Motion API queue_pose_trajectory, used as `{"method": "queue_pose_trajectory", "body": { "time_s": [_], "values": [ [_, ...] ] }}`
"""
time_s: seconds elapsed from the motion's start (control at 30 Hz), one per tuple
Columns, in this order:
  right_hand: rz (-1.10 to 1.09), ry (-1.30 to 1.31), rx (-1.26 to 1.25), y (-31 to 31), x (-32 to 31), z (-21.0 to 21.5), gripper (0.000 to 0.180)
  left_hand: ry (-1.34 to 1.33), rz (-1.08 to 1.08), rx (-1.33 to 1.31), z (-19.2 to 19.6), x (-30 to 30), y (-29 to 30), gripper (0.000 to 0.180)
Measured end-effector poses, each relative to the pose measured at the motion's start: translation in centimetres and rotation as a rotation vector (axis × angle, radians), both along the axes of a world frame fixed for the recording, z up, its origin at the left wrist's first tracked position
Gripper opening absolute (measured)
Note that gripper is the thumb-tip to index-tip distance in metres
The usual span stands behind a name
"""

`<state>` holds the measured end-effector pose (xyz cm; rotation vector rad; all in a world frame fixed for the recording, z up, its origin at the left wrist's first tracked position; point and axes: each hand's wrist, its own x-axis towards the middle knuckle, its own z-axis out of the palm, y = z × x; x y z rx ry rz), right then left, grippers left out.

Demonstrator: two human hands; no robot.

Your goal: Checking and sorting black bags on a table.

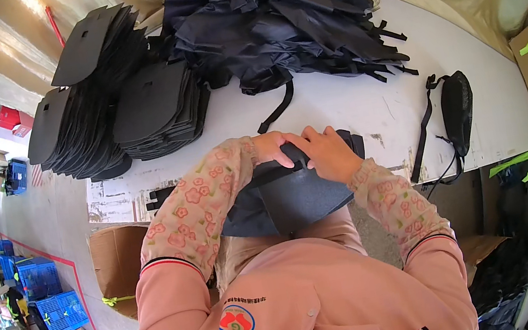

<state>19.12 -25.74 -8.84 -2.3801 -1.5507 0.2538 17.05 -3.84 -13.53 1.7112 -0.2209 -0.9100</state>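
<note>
Both hands work at the near desk edge. Left hand (269,144) and right hand (326,151) are clamped on a dark fabric panel (288,199), fingers curled over its top edge; the panel hangs off the white desk (352,103) toward the lap. Finished black pouch (457,104) with strap lies right. Further back, stacks of black cut pieces (125,97) on the left, heap of black fabric (280,14) behind.
</note>
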Motion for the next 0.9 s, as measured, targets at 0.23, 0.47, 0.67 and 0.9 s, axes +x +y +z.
{"method": "queue_pose_trajectory", "body": {
  "time_s": [0.23, 0.47, 0.67, 0.9],
  "values": [
    [-0.064, -0.067, -0.037, 0.1, -0.6, -0.1, 0.075, -0.007, 0.016, 0.065, 0.2, 0.0, -0.2, 0.057],
    [-0.157, -0.013, 0.019, -0.1, 0.2, -0.7, 0.073, -0.371, 0.267, 0.178, -0.1, 0.0, -0.9, 0.058],
    [-0.344, 0.105, 0.350, -1.7, 2.9, -5.0, 0.049, -1.031, 0.003, 0.616, 1.9, -8.5, -6.2, 0.074],
    [-0.442, -0.498, 0.602, 0.9, 11.2, 2.3, 0.032, -0.974, -0.121, 0.714, -3.1, -12.5, -6.8, 0.087]
  ]
}}
